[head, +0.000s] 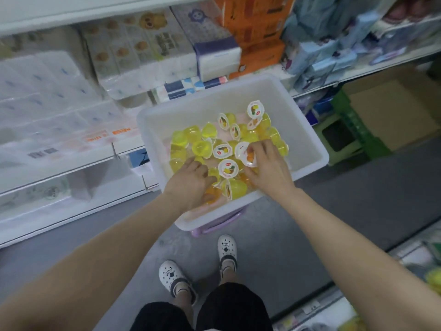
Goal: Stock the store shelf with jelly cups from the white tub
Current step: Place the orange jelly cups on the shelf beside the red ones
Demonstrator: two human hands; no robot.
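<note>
We found both hands in the tub (307,149): right hand (267,167) pinching a cup (249,158) mid-tub, left hand (191,181) curled among cups (191,137) at the near edge. We advised gathering several per hand, lids up.

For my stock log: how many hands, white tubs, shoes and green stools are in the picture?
Hands: 2 (left hand; right hand, pinching a jelly cup)
White tub: 1
Shoes: 2
Green stool: 1
Total: 6
</note>
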